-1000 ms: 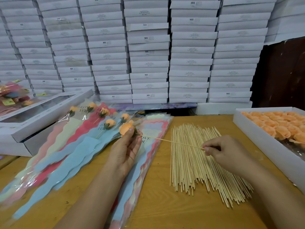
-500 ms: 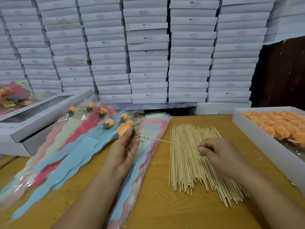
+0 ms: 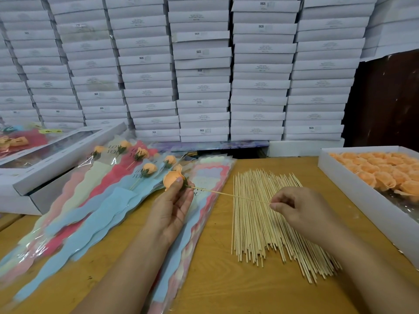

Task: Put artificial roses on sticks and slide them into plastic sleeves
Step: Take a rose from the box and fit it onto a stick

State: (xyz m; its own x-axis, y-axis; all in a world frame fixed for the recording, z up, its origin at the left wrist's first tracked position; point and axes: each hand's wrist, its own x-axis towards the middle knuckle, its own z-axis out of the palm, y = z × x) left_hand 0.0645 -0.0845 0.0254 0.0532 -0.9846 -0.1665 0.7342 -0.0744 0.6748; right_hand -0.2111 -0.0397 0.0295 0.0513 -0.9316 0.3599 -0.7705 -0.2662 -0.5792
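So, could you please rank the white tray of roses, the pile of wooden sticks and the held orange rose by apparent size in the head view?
1. Pile of wooden sticks and white tray of roses: similar, tray cropped.
2. Held orange rose.

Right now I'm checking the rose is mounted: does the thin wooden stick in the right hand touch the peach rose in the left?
Touching. The head view shows the thin wooden stick running into the base of the peach artificial rose, no gap.

Wooden table (image 3: 226,291); stacked white boxes (image 3: 201,71) fill back wall; dark brown panel (image 3: 385,98) at right.
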